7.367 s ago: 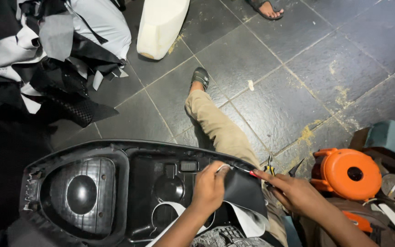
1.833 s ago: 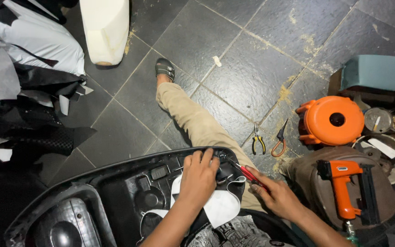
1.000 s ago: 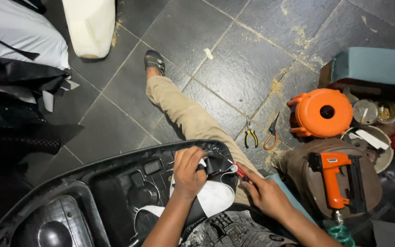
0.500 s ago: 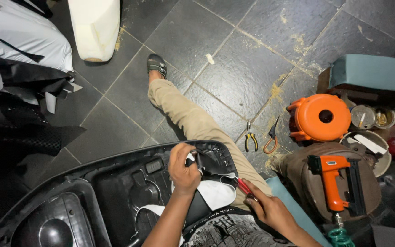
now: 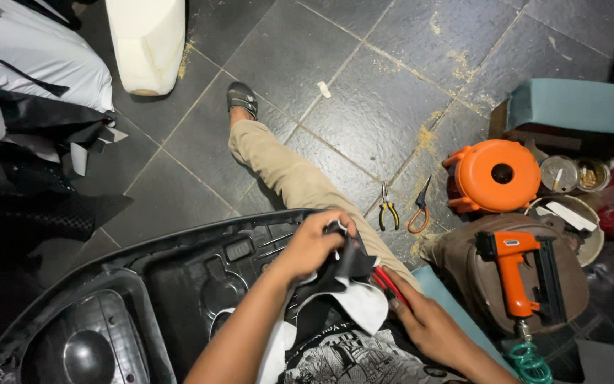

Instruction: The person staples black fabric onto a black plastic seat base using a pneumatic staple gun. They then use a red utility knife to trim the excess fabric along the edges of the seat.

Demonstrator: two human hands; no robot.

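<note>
An upturned black plastic seat base (image 5: pixel 179 284) lies across my lap. My left hand (image 5: pixel 314 245) pinches the edge of a black cover sheet with white backing (image 5: pixel 353 299) at the rim of the base, fingers closed on it. Lower right, my right hand (image 5: pixel 428 327) grips a red-handled tool (image 5: pixel 387 283) whose tip is tucked under the sheet. My outstretched leg in tan trousers (image 5: pixel 286 174) reaches away over the dark tiles.
Yellow-handled pliers (image 5: pixel 388 211) and an orange-handled cutter (image 5: pixel 418 210) lie on the floor. To the right stand an orange stool (image 5: pixel 495 174), an orange pneumatic stapler (image 5: pixel 516 274) on a brown bag, tins, and a teal cushion (image 5: pixel 577 107). Foam block (image 5: pixel 147 43) and fabric scraps (image 5: pixel 30 107) sit far left.
My left hand has shifted along the rim and pulled the cover edge up. My right hand with the red tool dropped lower, then came back under the sheet.
</note>
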